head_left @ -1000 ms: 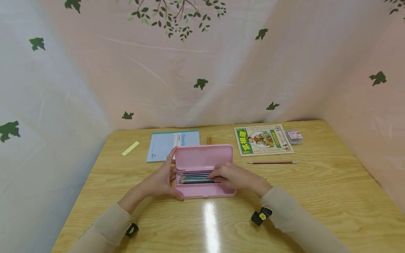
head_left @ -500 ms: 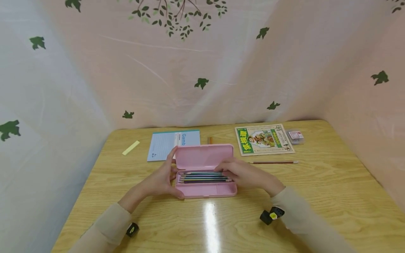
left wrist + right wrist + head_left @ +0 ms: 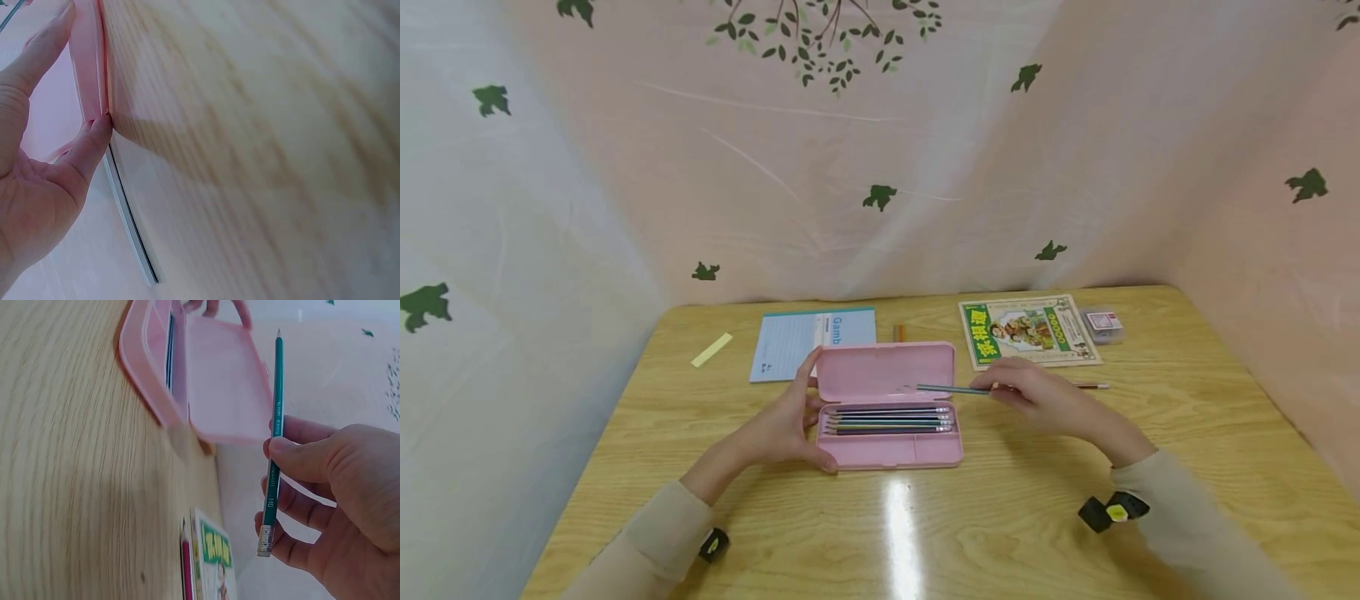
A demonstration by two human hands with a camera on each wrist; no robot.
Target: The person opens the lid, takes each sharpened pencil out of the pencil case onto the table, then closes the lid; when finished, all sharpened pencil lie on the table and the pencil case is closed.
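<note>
Left hand [image 3: 786, 425] fingers extended, thumb apparently pressing, right hand [image 3: 1037, 400] raised, fingers pinched, both forearms sleeved

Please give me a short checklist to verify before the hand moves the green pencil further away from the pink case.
1. Right hand pinches the green pencil firmly: ok.
2. Pencil is free of the pink case: ok.
3. Left hand steadies the case at its left end: ok.
4. Lid stands open: ok.
5. Other pencils lie flat in the tray: ok.
6. Red pencil on the table, near the right hand, out of the way: cannot tell.
</note>
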